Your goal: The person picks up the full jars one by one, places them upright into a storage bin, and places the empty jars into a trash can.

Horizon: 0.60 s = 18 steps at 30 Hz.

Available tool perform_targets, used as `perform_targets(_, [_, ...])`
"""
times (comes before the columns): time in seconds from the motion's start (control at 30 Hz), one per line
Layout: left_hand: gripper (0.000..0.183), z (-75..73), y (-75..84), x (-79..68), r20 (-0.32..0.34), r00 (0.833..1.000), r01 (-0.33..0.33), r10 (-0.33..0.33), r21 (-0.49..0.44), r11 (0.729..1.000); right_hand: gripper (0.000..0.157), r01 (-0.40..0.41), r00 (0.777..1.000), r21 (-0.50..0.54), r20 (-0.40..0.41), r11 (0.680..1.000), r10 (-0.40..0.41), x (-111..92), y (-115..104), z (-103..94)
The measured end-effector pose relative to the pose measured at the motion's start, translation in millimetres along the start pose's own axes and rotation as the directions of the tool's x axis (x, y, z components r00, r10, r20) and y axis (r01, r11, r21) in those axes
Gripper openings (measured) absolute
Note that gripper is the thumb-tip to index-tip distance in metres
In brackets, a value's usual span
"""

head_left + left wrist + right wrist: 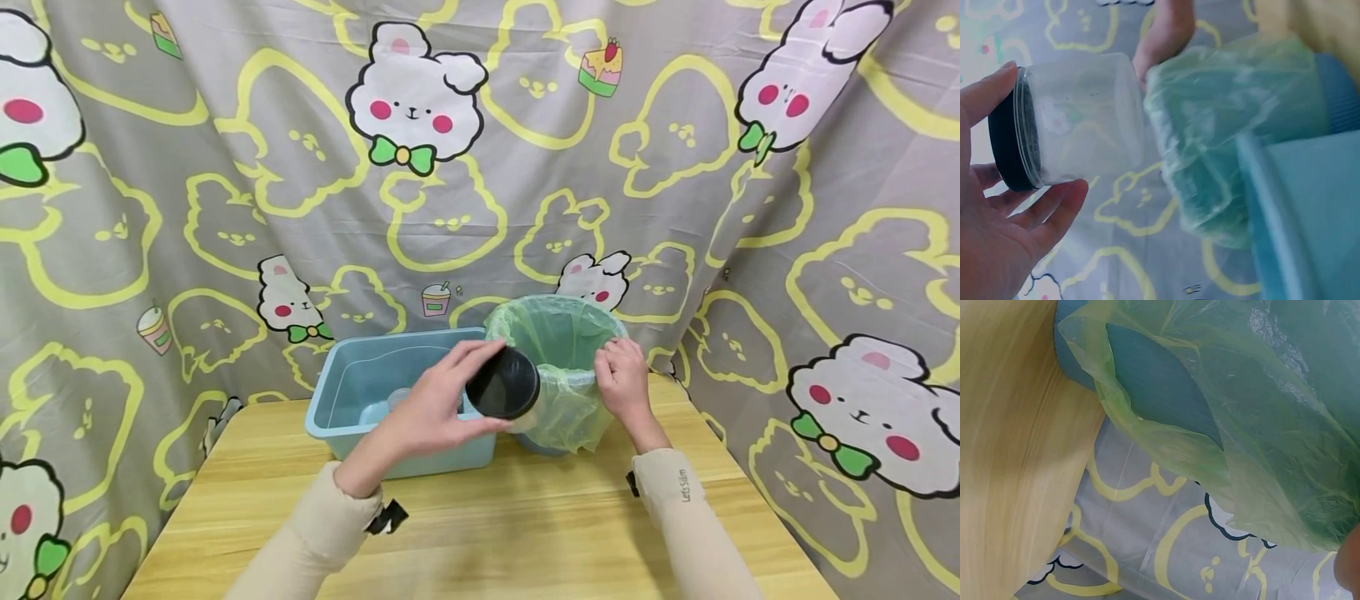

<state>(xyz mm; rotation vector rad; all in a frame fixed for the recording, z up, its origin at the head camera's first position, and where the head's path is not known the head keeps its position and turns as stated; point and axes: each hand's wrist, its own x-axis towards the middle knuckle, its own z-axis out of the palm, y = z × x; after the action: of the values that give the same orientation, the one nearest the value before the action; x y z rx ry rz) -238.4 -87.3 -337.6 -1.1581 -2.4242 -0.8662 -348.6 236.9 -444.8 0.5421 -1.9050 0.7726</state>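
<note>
My left hand [431,412] grips a clear plastic jar [1085,119] by its black lid [510,385], thumb on one side and fingers on the other. The jar is tipped on its side, its clear base towards the bin in the left wrist view. Nothing shows inside it. My right hand [624,379] has its fingers curled over the right rim of a blue bin [1160,384], holding the rim and its liner. A thin green plastic bag [573,408] lines the bin and hangs over its outside. The bin's bottom is hidden.
Left of the bin stands a rectangular blue tub [324,408] with clear items inside, partly hidden by my left arm. Both containers stand on a wooden table [525,533]. A patterned grey curtain [450,217] hangs close behind and along the sides.
</note>
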Motion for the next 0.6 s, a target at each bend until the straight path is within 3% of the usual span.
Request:
perform_targets(0.2, [0.095, -6.2, -1.5, 22.9, -0.097, 0.995, 0.016, -0.019, -0.028, 0.999, 0.044, -0.009, 1.0, 0.0, 0.002, 1.0, 0.009, 0.7, -0.4, -0.2])
perform_targets(0.43, [0.094, 3.2, -10.0, 45.6, -0.241, 0.969, 0.031, -0.045, -0.06, 0.998, 0.043, -0.005, 1.0, 0.005, -0.007, 1.0, 0.006, 1.3, -0.6, 0.3])
perform_targets(0.6, [0.093, 14.7, -14.3, 62.6, -0.304, 0.951, 0.047, -0.065, -0.067, 0.997, 0.044, -0.003, 1.0, 0.008, -0.006, 1.0, 0.003, 0.9, -0.1, -0.1])
